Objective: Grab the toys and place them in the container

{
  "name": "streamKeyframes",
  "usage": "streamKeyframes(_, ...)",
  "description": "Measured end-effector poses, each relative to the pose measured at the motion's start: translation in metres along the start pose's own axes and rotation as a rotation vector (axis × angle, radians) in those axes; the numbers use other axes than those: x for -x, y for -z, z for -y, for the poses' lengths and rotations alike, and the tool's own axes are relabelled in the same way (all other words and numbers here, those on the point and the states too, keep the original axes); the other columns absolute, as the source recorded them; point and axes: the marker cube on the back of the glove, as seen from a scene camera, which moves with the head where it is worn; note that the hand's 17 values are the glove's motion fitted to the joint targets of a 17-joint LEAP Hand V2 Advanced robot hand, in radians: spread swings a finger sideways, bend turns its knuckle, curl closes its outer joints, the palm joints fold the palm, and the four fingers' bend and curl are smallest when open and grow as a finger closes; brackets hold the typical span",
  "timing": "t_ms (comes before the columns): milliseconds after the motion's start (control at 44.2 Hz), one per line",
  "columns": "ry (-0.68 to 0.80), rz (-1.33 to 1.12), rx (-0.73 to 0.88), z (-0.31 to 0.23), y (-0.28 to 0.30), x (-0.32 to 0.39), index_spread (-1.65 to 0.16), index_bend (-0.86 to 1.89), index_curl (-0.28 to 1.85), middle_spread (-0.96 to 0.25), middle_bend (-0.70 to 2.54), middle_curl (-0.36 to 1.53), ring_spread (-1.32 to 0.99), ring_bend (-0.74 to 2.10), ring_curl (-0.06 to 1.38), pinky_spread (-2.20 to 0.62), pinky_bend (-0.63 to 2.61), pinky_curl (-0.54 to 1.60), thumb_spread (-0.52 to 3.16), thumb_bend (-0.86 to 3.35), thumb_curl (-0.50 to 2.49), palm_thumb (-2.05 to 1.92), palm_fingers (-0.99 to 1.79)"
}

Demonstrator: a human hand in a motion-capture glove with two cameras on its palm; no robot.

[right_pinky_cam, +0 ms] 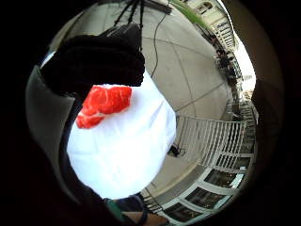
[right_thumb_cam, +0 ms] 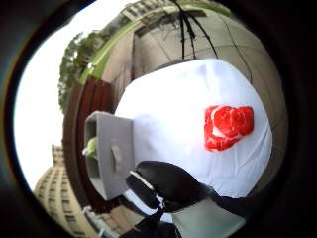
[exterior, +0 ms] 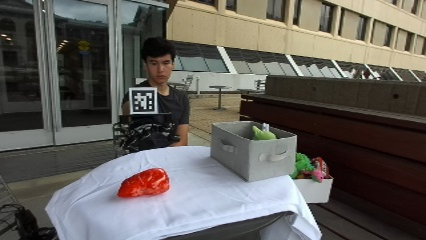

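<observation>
A red toy piece of meat (exterior: 144,183) lies on the white tablecloth (exterior: 206,200) near the table's front left. The grey fabric container (exterior: 253,157) stands at the table's right side, and a green toy (exterior: 263,133) pokes out of its top. My gloved right hand (exterior: 143,136) hangs above the table's far edge, in front of the person's chest, and holds nothing. Both palm views look down on the red toy (right_pinky_cam: 103,104) (right_thumb_cam: 228,126) from well above. The thumb side view also shows the container (right_thumb_cam: 111,153), with black gloved fingers (right_thumb_cam: 168,186) loosely curled at the edge.
A white box (exterior: 313,191) with several small colourful toys (exterior: 309,166) sits to the right of the table, just below its level. A dark wooden bench wall (exterior: 359,115) runs behind it. Glass doors stand behind the person.
</observation>
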Motion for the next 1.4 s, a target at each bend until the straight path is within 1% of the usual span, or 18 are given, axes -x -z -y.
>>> streamKeyframes(68,0.036,-0.014,0.059,-0.002,-0.026,-0.01,-0.31,0.03,0.12,-0.02,0.18,0.37,0.03,0.49,0.27,0.04,1.32,0.35,0.83,-0.09,0.22,-0.11,-0.2)
streamKeyframes(226,-0.023,-0.029,0.142,-0.003,-0.086,-0.02,-0.3,0.03,0.09,-0.03,0.19,0.37,0.02,0.5,0.27,0.04,1.31,0.35,0.84,-0.08,0.22,-0.09,-0.2)
streamKeyframes(384,-0.062,-0.043,0.275,-0.004,-0.119,-0.024,-0.31,0.02,0.07,-0.04,0.18,0.38,0.02,0.55,0.29,0.03,1.36,0.35,0.89,-0.03,0.24,-0.01,-0.15)
streamKeyframes(588,-0.09,-0.06,0.309,-0.013,-0.136,-0.027,-0.3,-0.01,0.03,-0.06,0.22,0.4,-0.05,0.86,0.38,-0.07,1.41,0.37,1.01,0.04,0.27,0.17,-0.04)
streamKeyframes(655,-0.077,-0.072,0.285,-0.016,-0.131,-0.027,-0.31,0.06,0.02,-0.11,0.37,0.44,-0.17,1.05,0.41,-0.21,1.37,0.34,1.09,0.2,0.33,0.43,0.37)
streamKeyframes(678,-0.074,-0.066,0.273,-0.017,-0.13,-0.028,-0.31,0.02,0.01,-0.11,0.34,0.42,-0.17,1.04,0.39,-0.21,1.37,0.33,1.09,0.17,0.32,0.39,0.26)
streamKeyframes(701,-0.073,-0.055,0.261,-0.019,-0.128,-0.028,-0.31,0.09,0.03,-0.13,0.41,0.46,-0.21,1.1,0.42,-0.26,1.36,0.34,1.12,0.23,0.34,0.49,0.44)
streamKeyframes(768,-0.078,-0.025,0.197,-0.023,-0.124,-0.03,-0.32,0.17,0.04,-0.18,0.52,0.49,-0.29,1.11,0.42,-0.33,1.29,0.31,1.11,0.29,0.39,0.6,0.65)
streamKeyframes(791,-0.072,-0.028,0.145,-0.022,-0.123,-0.03,-0.32,0.16,0.04,-0.19,0.53,0.49,-0.3,1.11,0.41,-0.35,1.27,0.3,1.1,0.29,0.4,0.61,0.65)
streamKeyframes(814,-0.055,-0.039,0.07,-0.019,-0.123,-0.031,-0.32,0.24,0.06,-0.21,0.6,0.52,-0.32,1.13,0.43,-0.38,1.2,0.29,1.0,0.31,0.43,0.68,0.82)
streamKeyframes(881,0.004,-0.086,-0.127,-0.009,-0.122,-0.029,-0.32,0.27,0.07,-0.24,0.71,0.55,-0.34,1.18,0.43,-0.42,1.06,0.26,0.89,0.41,0.5,0.86,1.06)
streamKeyframes(949,-0.056,-0.118,-0.017,-0.024,-0.113,-0.021,-0.31,0.36,0.12,-0.26,0.81,0.59,-0.35,1.17,0.44,-0.46,0.93,0.24,0.82,0.5,0.55,0.98,1.24)
streamKeyframes(994,-0.088,-0.134,0.082,-0.034,-0.103,-0.014,-0.3,0.41,0.15,-0.26,0.86,0.6,-0.36,1.16,0.45,-0.48,0.89,0.25,0.78,0.54,0.58,1.02,1.26)
streamKeyframes(1062,-0.093,-0.155,0.134,-0.039,-0.079,-0.005,-0.29,0.47,0.18,-0.27,0.89,0.61,-0.37,1.15,0.45,-0.5,0.84,0.25,0.67,0.54,0.61,1.03,1.25)
streamKeyframes(1153,-0.096,-0.169,0.112,-0.035,-0.033,0.009,-0.28,0.51,0.22,-0.29,0.85,0.6,-0.38,1.14,0.45,-0.49,0.82,0.26,0.44,0.41,0.62,0.9,1.19)
streamKeyframes(1243,-0.066,-0.159,-0.058,-0.022,0.009,0.021,-0.3,0.45,0.22,-0.32,0.73,0.58,-0.4,1.1,0.44,-0.48,0.9,0.29,0.45,0.29,0.61,0.75,1.05)
streamKeyframes(1334,-0.089,-0.122,0.049,-0.042,0.07,0.052,-0.32,0.37,0.22,-0.35,0.64,0.56,-0.42,1.05,0.43,-0.47,0.98,0.34,0.49,0.26,0.64,0.72,0.93)
streamKeyframes(1401,-0.05,-0.109,-0.044,-0.041,0.093,0.073,-0.33,0.33,0.21,-0.37,0.6,0.55,-0.43,1.03,0.42,-0.46,1.0,0.35,0.5,0.25,0.65,0.71,0.92)
